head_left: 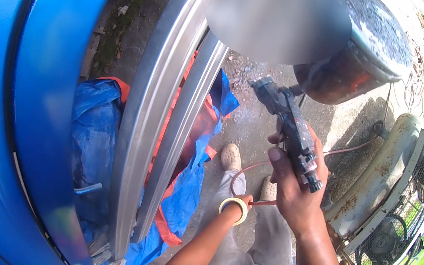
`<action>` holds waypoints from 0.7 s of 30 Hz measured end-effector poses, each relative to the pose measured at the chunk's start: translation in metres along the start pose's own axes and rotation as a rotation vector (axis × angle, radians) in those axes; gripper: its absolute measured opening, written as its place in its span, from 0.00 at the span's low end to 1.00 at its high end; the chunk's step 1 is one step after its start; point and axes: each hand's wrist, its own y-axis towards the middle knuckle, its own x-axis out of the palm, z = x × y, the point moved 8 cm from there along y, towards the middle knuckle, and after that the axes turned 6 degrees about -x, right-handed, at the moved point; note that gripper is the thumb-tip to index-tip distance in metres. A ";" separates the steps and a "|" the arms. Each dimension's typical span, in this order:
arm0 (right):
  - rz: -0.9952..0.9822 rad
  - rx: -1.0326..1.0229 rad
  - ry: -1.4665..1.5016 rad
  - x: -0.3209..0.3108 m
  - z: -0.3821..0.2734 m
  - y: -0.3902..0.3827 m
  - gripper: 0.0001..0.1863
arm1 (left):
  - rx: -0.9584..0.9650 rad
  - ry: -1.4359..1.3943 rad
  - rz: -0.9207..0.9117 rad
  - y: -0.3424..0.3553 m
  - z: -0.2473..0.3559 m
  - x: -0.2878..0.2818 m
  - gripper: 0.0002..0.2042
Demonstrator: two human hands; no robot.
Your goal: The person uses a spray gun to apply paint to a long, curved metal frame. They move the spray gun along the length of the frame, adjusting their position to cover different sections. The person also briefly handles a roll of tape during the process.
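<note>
My right hand (293,191) grips a dark paint spray gun (290,125) with a big paint-spattered cup (356,50) on top, its nozzle aimed left toward the grey metal panel (153,123). My left hand (243,200) is low, closed around the thin red air hose (256,166), with a roll of pale masking tape (233,208) worn around the wrist. The hose curves up from that hand toward the gun.
A glossy blue curved metal body (11,119) fills the left side. A blue and orange tarp (187,189) lies under the panels. A rusty white air compressor with fan guards (394,198) stands at right on the concrete ground (249,121). My feet are in pale clogs (231,157).
</note>
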 end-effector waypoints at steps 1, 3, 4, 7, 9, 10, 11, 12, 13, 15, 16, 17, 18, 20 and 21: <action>-0.001 -0.013 0.005 0.013 -0.010 0.008 0.32 | -0.097 -0.027 -0.072 0.010 -0.010 0.000 0.09; -0.024 -0.191 -0.071 0.042 -0.034 0.033 0.30 | -0.123 -0.113 -0.046 0.036 -0.020 -0.013 0.12; -0.009 -0.296 -0.122 0.054 -0.045 0.045 0.29 | -0.162 -0.173 -0.065 0.054 -0.027 -0.015 0.13; 0.019 -0.599 -0.188 0.088 -0.070 0.071 0.28 | -0.223 -0.364 -0.091 0.115 -0.031 -0.022 0.18; 0.045 -0.687 -0.204 0.105 -0.072 0.083 0.27 | -0.216 -0.477 -0.088 0.161 -0.017 -0.030 0.21; 0.069 -0.729 -0.214 0.112 -0.069 0.088 0.27 | -0.202 -0.525 -0.078 0.186 -0.009 -0.037 0.23; 0.085 -0.774 -0.214 0.119 -0.066 0.094 0.28 | -0.187 -0.555 -0.070 0.207 0.002 -0.042 0.24; 0.109 -0.818 -0.226 0.125 -0.062 0.098 0.29 | -0.183 -0.651 -0.068 0.226 0.008 -0.051 0.24; 0.160 -0.875 -0.235 0.129 -0.058 0.098 0.27 | -0.170 -0.717 -0.071 0.241 0.015 -0.058 0.24; 0.181 -0.930 -0.122 0.135 -0.048 0.103 0.25 | -0.146 -0.844 -0.077 0.264 0.025 -0.073 0.23; 0.183 -0.931 -0.098 0.139 -0.043 0.104 0.24 | -0.131 -0.891 -0.076 0.271 0.029 -0.080 0.23; 0.182 -0.916 -0.071 0.144 -0.036 0.105 0.23 | -0.113 -0.928 -0.074 0.278 0.033 -0.087 0.23; 0.188 -0.886 -0.047 0.147 -0.030 0.107 0.22 | -0.098 -0.961 -0.073 0.282 0.036 -0.091 0.23; 0.206 -0.905 -0.075 0.156 -0.024 0.104 0.21 | -0.070 -1.004 -0.068 0.286 0.037 -0.099 0.23; 0.217 -0.909 -0.090 0.159 -0.022 0.104 0.20 | -0.058 -1.021 -0.066 0.285 0.036 -0.101 0.22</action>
